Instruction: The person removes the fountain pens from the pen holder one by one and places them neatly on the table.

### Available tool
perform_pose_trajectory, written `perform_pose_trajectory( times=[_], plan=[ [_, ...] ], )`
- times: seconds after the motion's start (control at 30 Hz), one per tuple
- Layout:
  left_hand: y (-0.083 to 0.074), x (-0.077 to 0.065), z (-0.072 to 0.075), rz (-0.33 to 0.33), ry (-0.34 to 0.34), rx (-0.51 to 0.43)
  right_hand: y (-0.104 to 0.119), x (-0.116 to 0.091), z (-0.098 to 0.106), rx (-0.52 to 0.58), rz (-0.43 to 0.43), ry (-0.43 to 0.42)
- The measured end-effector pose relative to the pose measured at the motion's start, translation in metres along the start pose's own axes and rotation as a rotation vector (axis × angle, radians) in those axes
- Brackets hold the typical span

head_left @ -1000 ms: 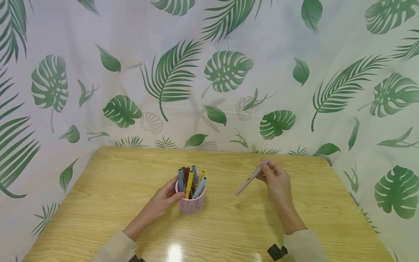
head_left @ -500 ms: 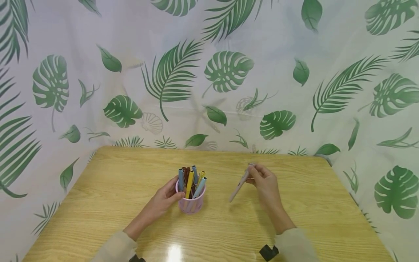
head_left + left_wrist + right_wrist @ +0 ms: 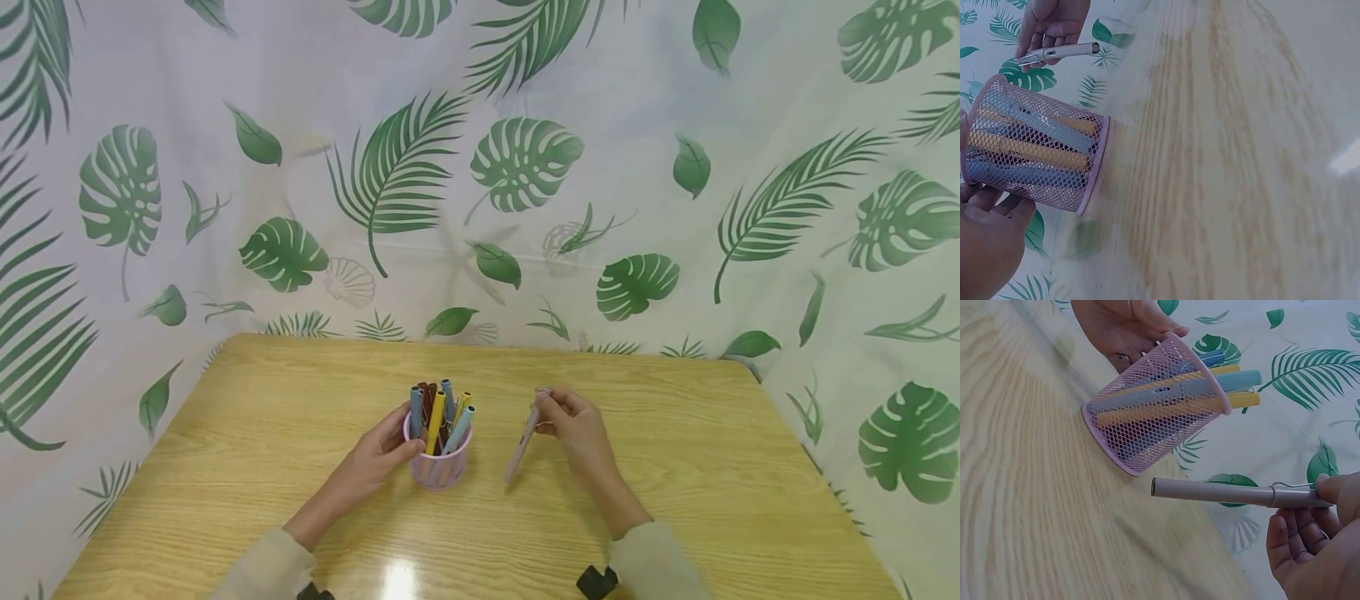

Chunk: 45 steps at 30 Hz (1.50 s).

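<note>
A pink mesh pen cup [image 3: 437, 473] stands on the table left of the middle, filled with several pens in blue, yellow and dark red. My left hand [image 3: 378, 454] grips its left side, thumb near the rim and fingers behind. To the right of the cup, my right hand [image 3: 579, 429] pinches a pale grey-pink pen [image 3: 522, 446] by its clip end. The pen slants down and left, its free end a short way from the cup. In the right wrist view this pen [image 3: 1210, 491] shows its clip beside the thumb, below the mesh cup [image 3: 1147, 412].
The wooden table [image 3: 300, 392] reaches back to a white cloth [image 3: 420, 275] printed with green leaves, which also hangs at both sides. A dark wrist device [image 3: 597, 582] shows by the right sleeve [image 3: 656, 558].
My right hand has moved left and slightly toward me with the pen, bringing it closer to the cup and tilting it steeper. The left hand and cup have stayed in place.
</note>
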<state>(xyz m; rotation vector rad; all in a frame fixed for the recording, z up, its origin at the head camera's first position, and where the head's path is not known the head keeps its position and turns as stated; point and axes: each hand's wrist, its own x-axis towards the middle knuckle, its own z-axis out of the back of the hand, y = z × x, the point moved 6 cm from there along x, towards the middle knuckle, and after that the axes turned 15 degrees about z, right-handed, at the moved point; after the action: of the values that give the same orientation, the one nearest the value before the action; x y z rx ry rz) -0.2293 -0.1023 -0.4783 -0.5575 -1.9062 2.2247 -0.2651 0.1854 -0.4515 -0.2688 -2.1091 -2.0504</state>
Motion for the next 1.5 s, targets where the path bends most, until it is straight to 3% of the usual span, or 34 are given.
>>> perform_pose_trajectory(
  times=[0.4,0.9,1.5],
  plan=[
    [0.000,0.001,0.000,-0.006,-0.007,0.007,-0.015,-0.004,-0.021,-0.050,-0.037,0.096],
    [0.000,0.000,0.000,0.003,-0.019,0.021,-0.029,-0.013,-0.022,-0.193,-0.084,0.095],
    [0.000,0.000,-0.002,0.011,-0.036,0.017,-0.048,-0.020,-0.028,-0.174,-0.114,0.125]
  ],
)
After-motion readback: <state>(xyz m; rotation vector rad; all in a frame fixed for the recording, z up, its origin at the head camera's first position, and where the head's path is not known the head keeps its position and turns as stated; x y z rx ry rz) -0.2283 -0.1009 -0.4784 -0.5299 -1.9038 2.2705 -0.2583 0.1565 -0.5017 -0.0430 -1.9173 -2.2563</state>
